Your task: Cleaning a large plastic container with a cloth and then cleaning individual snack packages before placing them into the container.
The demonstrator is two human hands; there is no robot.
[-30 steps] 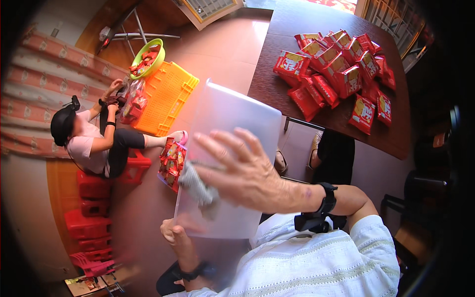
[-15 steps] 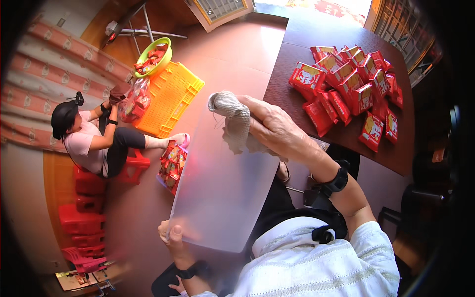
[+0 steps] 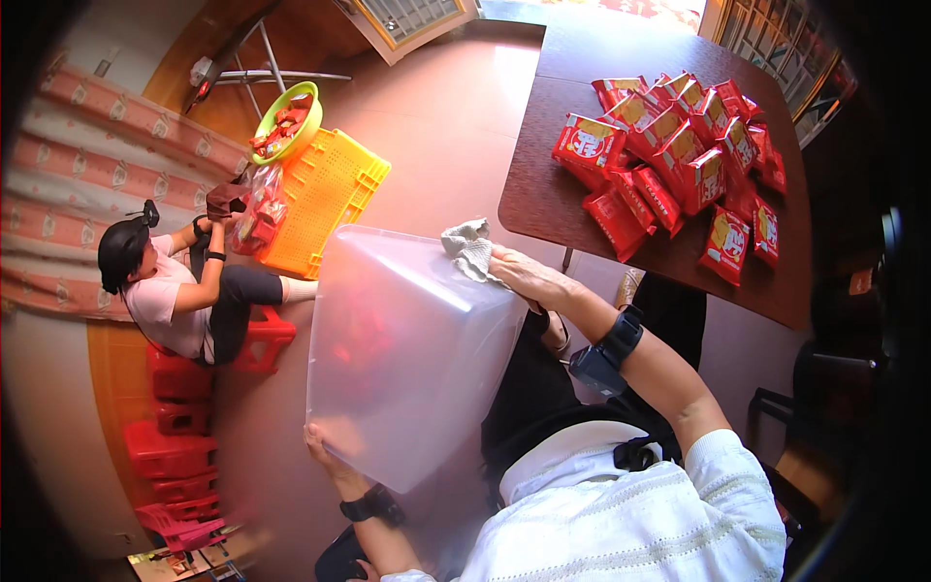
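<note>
A translucent plastic box (image 3: 398,364) is held tilted in front of me, with its outer walls and a corner edge facing up. My left hand (image 3: 330,454) grips its rim at the lower left corner, the fingers partly hidden by the plastic. At the far right part of the box, my right hand (image 3: 535,281) holds a crumpled grey cloth (image 3: 469,252) against the surface. Its fingers lie nearly flat over the cloth, with the fingertips covered. Something red shows blurred through the box wall.
Red snack packets (image 3: 684,160) are heaped on a dark wooden table (image 3: 543,184) at the right. At the left, a seated co-worker (image 3: 175,281) handles a clear bag (image 3: 260,209) beside a yellow crate (image 3: 330,184) and a green basin (image 3: 308,126). Red plastic stools (image 3: 175,451) stand behind.
The box has turned, so more of its side and corner edge shows, and it now hides the red packets on the floor. My right hand and the cloth have moved slightly nearer me.
</note>
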